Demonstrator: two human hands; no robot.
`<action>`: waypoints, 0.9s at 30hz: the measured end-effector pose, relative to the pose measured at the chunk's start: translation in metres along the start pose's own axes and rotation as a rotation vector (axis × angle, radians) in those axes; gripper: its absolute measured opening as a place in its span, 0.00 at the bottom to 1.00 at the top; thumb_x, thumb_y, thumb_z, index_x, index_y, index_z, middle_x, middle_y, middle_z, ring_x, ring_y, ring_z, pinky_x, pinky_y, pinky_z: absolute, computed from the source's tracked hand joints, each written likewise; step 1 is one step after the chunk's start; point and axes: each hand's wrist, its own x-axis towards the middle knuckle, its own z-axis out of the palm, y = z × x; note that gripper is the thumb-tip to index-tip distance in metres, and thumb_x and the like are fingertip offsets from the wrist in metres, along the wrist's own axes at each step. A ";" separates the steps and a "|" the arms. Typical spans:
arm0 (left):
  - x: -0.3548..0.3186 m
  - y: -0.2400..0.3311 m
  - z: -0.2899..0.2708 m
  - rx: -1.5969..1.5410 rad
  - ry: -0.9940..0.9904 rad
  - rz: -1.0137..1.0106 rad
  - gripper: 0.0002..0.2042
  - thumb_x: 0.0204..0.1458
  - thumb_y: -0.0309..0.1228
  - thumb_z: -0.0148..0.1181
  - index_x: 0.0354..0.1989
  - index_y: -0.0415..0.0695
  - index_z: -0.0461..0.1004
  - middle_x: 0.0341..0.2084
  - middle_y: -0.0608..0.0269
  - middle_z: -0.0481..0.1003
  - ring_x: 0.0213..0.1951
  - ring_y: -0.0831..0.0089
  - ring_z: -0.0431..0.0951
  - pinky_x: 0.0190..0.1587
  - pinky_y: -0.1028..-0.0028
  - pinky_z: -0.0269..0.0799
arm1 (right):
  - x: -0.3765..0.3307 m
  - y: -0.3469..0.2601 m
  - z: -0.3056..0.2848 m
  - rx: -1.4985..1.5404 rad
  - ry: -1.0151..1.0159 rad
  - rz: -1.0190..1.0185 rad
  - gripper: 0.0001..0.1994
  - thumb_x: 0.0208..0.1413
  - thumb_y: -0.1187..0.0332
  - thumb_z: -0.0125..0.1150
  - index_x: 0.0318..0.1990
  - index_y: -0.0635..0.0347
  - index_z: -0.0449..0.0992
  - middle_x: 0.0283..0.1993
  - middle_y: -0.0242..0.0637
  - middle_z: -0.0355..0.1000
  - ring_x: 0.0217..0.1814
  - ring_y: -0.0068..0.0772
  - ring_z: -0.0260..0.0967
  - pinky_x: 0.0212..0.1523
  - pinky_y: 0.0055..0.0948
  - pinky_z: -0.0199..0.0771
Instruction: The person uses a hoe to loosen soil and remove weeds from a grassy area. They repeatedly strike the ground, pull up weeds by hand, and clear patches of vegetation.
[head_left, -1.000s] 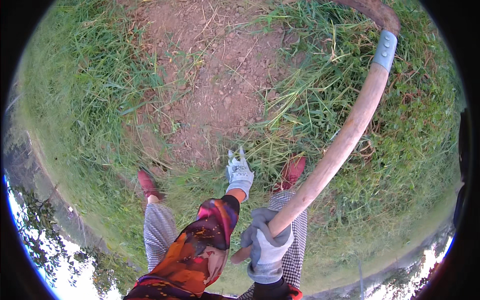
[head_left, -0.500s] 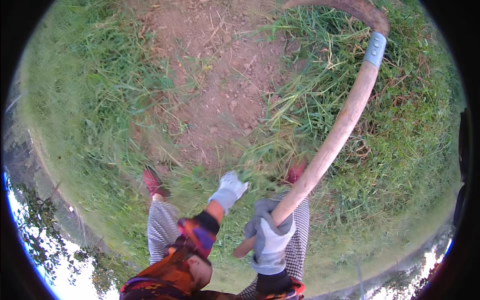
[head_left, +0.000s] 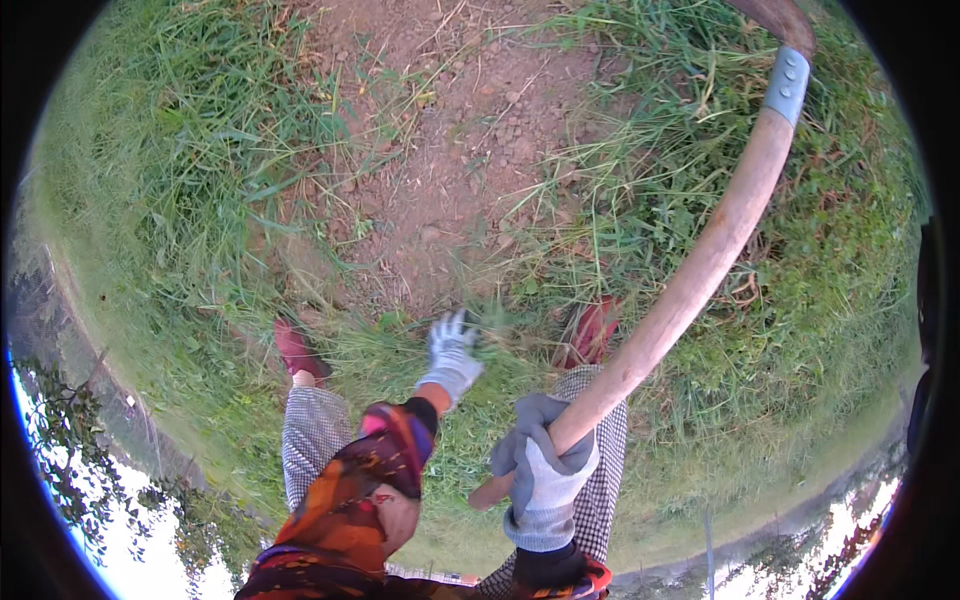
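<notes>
A long-handled sickle [head_left: 690, 280] slants up and right across the view; a metal collar joins its wooden handle to a dark curved blade, mostly cut off by the upper edge. Around the handle's lower end my right hand [head_left: 545, 465], in a grey-and-white glove, is closed. Gloved too, my left hand [head_left: 452, 352] reaches low between my feet with its fingers spread. Beside those fingers, loose grass [head_left: 495, 335] is blurred by motion. I cannot see anything gripped in that hand.
Bare reddish soil [head_left: 440, 200] runs ahead of me, with tall grass [head_left: 200, 150] to the left and more grass and leafy weeds [head_left: 830, 250] to the right. My red shoes [head_left: 298, 350] stand apart in the grass. Trees [head_left: 70, 440] show at the lower left rim.
My left hand has moved slightly forward, and its fingers have spread. The sickle's upper end has shifted right in view, taking more of the blade out of sight.
</notes>
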 end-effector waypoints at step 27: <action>0.041 0.017 -0.125 0.299 0.245 0.090 0.33 0.45 0.32 0.53 0.62 0.50 0.48 0.42 0.53 0.66 0.39 0.60 0.72 0.38 0.65 0.69 | -0.005 0.004 -0.001 0.050 -0.021 -0.013 0.10 0.44 0.77 0.53 0.37 0.70 0.66 0.21 0.36 0.64 0.12 0.24 0.59 0.12 0.21 0.61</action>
